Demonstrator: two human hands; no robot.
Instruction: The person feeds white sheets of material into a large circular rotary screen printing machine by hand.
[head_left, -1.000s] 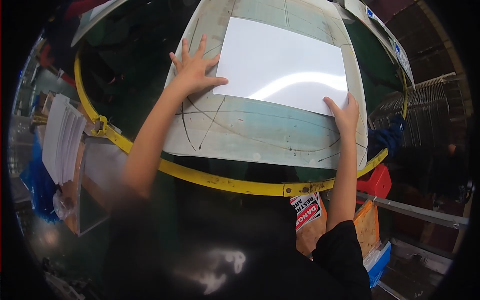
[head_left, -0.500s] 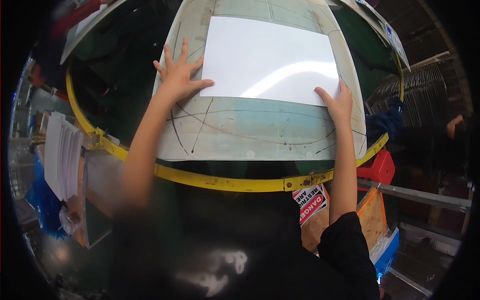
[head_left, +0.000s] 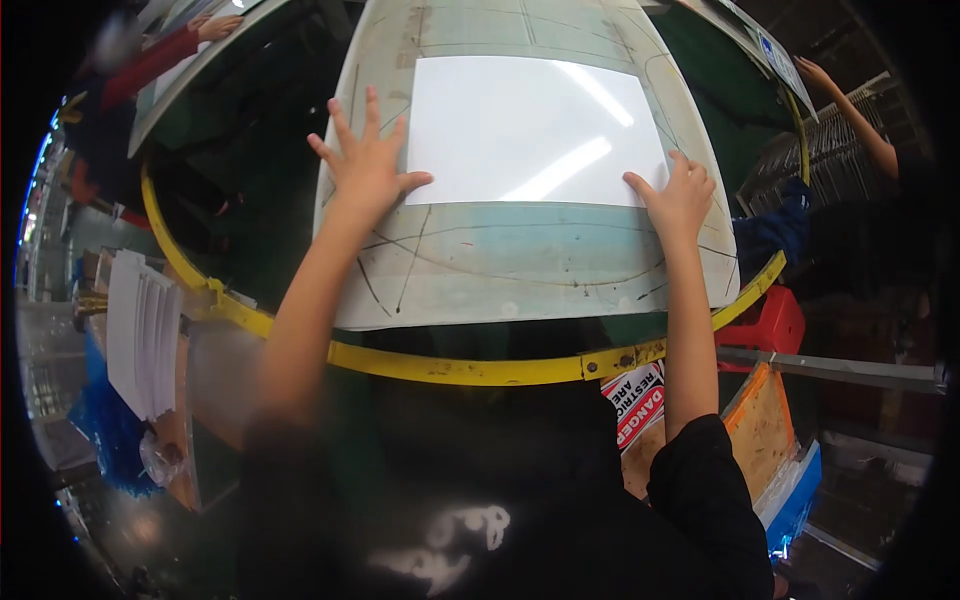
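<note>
A glossy white sheet (head_left: 500, 120) lies flat on a pale, marked-up board (head_left: 500, 260), its surface catching bright reflections. At the sheet's lower left corner, my left hand (head_left: 368, 175) rests with fingers spread wide, the thumb tip over the sheet's edge. My right hand (head_left: 680, 198) is at the lower right corner. Its thumb points onto the sheet, while the other fingers, slightly bent, lie on the board just beyond the right edge. Neither hand grips the sheet.
A yellow curved rail (head_left: 470, 370) runs below the board. A stack of white sheets (head_left: 140, 330) stands at left. Right of me are a red stool (head_left: 775, 325), a danger sign (head_left: 638, 405) and an orange-edged frame (head_left: 760, 430). Other people's arms reach to boards (head_left: 765, 50) on both sides.
The sheet has turned slightly and now lies squarer on the board, with both my hands still at its lower corners. At right, another person's arm has risen towards a board.
</note>
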